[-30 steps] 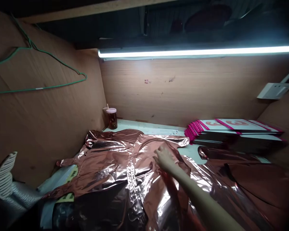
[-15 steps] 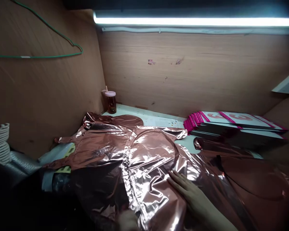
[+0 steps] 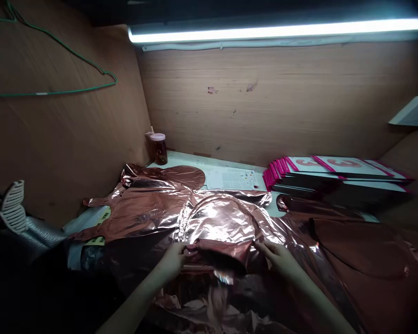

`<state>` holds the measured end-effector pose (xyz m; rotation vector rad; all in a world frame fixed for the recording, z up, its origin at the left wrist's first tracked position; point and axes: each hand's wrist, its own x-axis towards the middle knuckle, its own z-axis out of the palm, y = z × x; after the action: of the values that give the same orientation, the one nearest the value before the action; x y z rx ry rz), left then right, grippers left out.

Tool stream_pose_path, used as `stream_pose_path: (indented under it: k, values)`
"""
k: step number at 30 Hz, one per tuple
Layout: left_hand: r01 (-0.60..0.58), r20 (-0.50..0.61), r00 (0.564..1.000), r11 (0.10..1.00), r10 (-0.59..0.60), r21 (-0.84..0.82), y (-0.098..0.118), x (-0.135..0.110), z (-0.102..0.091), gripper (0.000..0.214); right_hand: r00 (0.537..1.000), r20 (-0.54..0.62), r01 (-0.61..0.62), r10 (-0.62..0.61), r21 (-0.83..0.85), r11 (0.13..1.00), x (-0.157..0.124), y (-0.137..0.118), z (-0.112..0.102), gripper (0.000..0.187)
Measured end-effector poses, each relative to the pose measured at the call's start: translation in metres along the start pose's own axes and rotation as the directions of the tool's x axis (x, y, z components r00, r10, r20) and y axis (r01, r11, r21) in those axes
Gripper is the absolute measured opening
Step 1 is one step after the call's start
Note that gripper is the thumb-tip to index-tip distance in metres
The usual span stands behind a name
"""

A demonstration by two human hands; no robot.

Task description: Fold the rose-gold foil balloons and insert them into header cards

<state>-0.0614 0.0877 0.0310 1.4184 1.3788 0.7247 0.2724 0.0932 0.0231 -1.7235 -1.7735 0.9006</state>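
Note:
A shiny rose-gold foil balloon (image 3: 219, 218), uninflated, lies before me with its near part folded up. My left hand (image 3: 174, 260) pinches the left end of the fold. At the fold's right end, my right hand (image 3: 277, 255) grips the foil between thumb and fingers. Between the hands the lifted foil flap (image 3: 226, 253) sags and shades what lies below it. More foil spreads beneath and nearer to me, partly blurred. Another flat foil balloon (image 3: 139, 208) lies to the left, and further foil (image 3: 365, 250) covers the right side.
Pink-edged white packets (image 3: 341, 164) printed with a 3 are stacked at the back right. A printed sheet (image 3: 231, 178) and a lidded cup with a straw (image 3: 160, 149) stand near the back wall. A green hanger (image 3: 73, 91) hangs at left, above a silvery roll (image 3: 43, 232).
My left hand has come up from the bottom edge to the foil. The right hand has gone from lying flat to gripping it, and the near part is now folded upward.

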Motion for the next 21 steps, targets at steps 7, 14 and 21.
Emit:
stream_pose_path:
  k: [7, 14, 21]
  values:
    - [0.125, -0.111, 0.987, 0.990, -0.118, 0.058, -0.002, 0.018, 0.004, 0.039, 0.989, -0.133, -0.087, 0.063, -0.179, 0.980, 0.015, -0.001, 0.011, 0.039]
    - [-0.077, -0.176, 0.978, 0.975, 0.115, 0.206, 0.007, 0.001, -0.005, 0.047, 0.969, -0.216, -0.183, 0.122, -0.286, 0.941, 0.010, -0.005, 0.017, 0.038]
    - [0.099, -0.334, 0.933, 0.799, 0.132, 0.593, 0.008, 0.004, 0.016, 0.056, 0.976, -0.153, -0.207, 0.157, -0.401, 0.892, 0.005, -0.009, 0.016, 0.029]
